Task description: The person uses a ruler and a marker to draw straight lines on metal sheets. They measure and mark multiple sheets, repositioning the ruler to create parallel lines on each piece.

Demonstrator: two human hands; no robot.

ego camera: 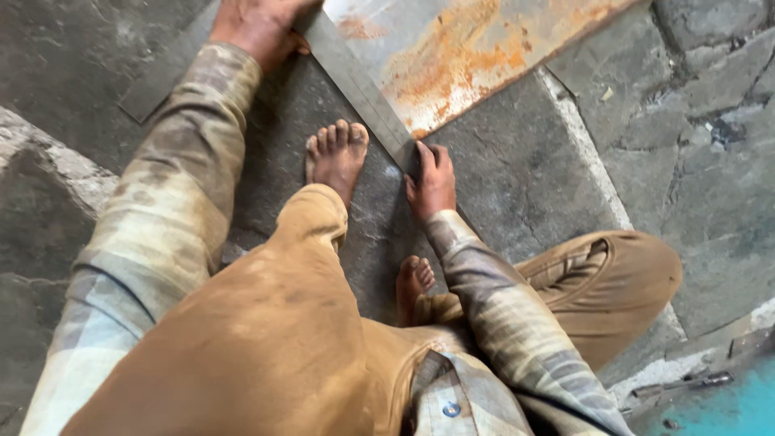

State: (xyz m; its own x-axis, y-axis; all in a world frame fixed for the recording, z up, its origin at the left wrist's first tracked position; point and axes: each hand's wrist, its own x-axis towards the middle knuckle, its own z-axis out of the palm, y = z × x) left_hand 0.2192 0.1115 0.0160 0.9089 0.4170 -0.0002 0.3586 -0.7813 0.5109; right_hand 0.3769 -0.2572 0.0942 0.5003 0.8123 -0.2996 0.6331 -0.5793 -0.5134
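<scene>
A long flat steel strip lies slantwise across the stone floor, running from the top middle of the view down toward the centre, and both hands rest on it, well apart from each other. The left hand presses down on the upper part of the strip near the top edge of the view, palm flat; its fingers are cut off by the frame, so I cannot tell whether they curl around the edge. The right hand sits at the strip's lower end, fingers laid over the end and the thumb beside it, holding it against the floor. Just past the strip lies a rusty metal sheet, grey with orange patches, its long edge running alongside the strip. The person squats over the work in tan trousers and a faded checked shirt. One bare foot is planted on the floor just left of the strip's lower end, close to the right hand, and the toes of the other foot show beneath the right forearm. A turquoise surface fills the lower right corner.
</scene>
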